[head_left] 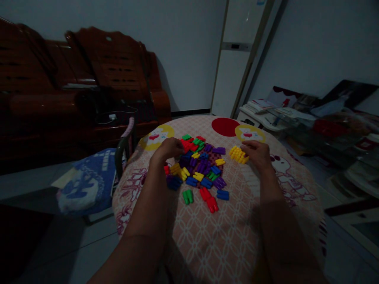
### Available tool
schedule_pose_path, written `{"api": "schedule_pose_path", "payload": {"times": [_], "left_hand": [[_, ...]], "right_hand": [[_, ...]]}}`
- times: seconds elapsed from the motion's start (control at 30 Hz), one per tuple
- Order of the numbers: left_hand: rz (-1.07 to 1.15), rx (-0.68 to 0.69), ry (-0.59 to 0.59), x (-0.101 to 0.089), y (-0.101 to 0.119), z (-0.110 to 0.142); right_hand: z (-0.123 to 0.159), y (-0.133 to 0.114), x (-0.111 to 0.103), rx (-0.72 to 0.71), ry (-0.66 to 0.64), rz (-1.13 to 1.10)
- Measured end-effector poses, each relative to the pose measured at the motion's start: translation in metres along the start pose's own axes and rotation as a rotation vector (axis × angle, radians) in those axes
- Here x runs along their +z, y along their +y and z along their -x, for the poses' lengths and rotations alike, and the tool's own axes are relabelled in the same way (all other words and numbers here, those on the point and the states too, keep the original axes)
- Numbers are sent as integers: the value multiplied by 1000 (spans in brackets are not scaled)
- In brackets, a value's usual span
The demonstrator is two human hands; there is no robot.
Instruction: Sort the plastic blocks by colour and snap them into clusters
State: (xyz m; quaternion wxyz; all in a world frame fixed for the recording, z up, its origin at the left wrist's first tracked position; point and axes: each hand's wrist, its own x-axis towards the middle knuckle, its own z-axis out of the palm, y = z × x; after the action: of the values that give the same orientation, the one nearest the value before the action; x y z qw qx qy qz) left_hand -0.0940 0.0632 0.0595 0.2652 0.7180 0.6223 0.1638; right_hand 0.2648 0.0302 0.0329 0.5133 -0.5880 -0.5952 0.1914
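A pile of coloured plastic building blocks (204, 165) in red, green, blue, purple and yellow lies on the round table. My left hand (171, 147) is at the pile's far left side, by some red blocks (189, 146). Its fingers are curled, and whatever is between them is hidden. To the right of the pile, my right hand (257, 153) grips the right end of a cluster of joined yellow blocks (238, 155) with thumb and fingers. Nearer to me lie a green block (187, 196), joined red blocks (209, 200) and a blue block (223, 195).
A patterned pink cloth (213, 240) covers the table. Behind it on the left stands a wooden sofa (115, 67). A chair (121, 152) with a blue cloth (89, 181) is at the left edge. On the right, a cluttered glass table (299, 128) stands close by.
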Motion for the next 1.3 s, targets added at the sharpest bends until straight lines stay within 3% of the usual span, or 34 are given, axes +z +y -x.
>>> {"api": "schedule_pose_path", "payload": {"times": [0.17,0.3,0.47,0.63,0.8,0.97,1.1,1.2,1.3], "left_hand": [[48,-97,-232,-9,-9,9],[92,-157,-146,-4,-16,9],[136,-134,-229,3,-22,1],[126,-42,-302,2,-29,-3],[72,-28,-321,4,-36,-5],[41,0,-218,-3,-32,-4],[96,133,-10,-5,-19,-3],[99,201,112,3,-4,-5],[87,255,190,15,13,-9]], "right_hand": [[31,-49,59,-309,-414,43],[70,-63,105,-648,-669,183],[103,-61,136,-834,-774,417],[108,-58,144,-848,-733,370],[90,-61,135,-752,-615,145],[52,-61,92,-494,-454,-50],[23,-46,44,-247,-297,43],[10,-31,19,-211,-149,175],[4,-17,12,-231,-60,253]]}}
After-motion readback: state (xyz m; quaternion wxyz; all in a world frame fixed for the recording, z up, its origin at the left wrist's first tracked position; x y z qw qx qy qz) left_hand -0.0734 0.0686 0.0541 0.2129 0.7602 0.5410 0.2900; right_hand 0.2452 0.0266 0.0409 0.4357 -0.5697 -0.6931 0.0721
